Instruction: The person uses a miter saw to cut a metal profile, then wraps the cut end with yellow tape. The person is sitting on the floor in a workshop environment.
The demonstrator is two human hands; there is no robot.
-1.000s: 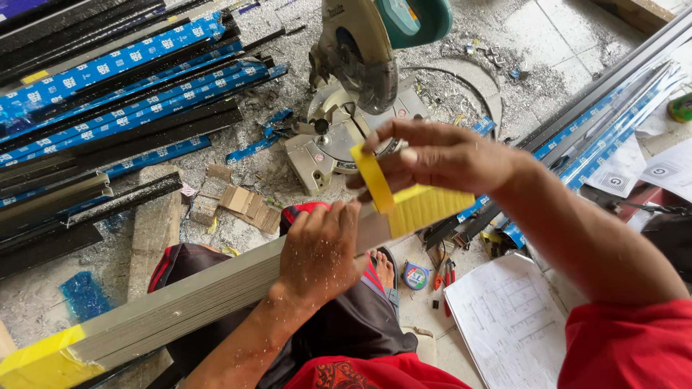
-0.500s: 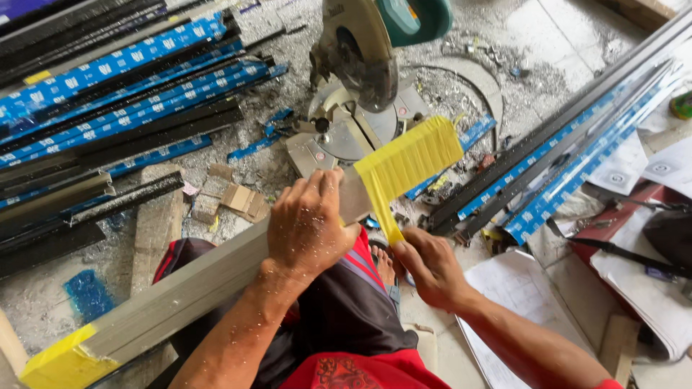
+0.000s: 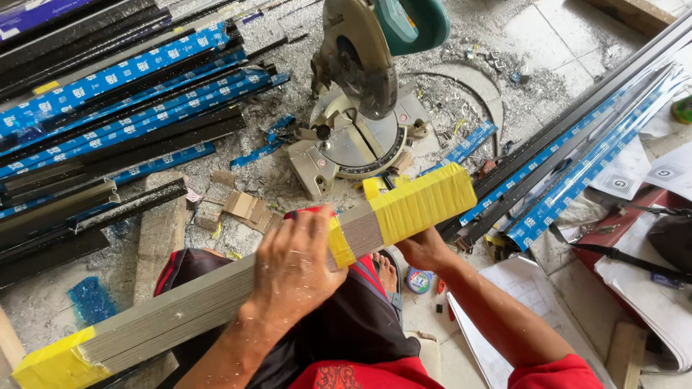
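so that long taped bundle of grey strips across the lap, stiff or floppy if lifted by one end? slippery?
Likely stiff: the bundle runs straight from the left hand to the right hand with no visible sag. Probably hefty for its width, being many stacked strips. Yellow tape binds the ends, so strips shouldn't fan out; the flat sides make rolling unlikely.

Grey bundle of metal strips (image 3: 216,302), matt, gripped by left hand (image 3: 295,270); ends bound in glossy yellow tape (image 3: 422,202). Beyond bundle: mitre saw (image 3: 357,108), bare metal blade, green plastic housing. Left of saw: black profiles (image 3: 108,101) wrapped in glossy blue film. Gritty shavings strewn around saw. Right of bundle: matt white paper sheets (image 3: 497,346).
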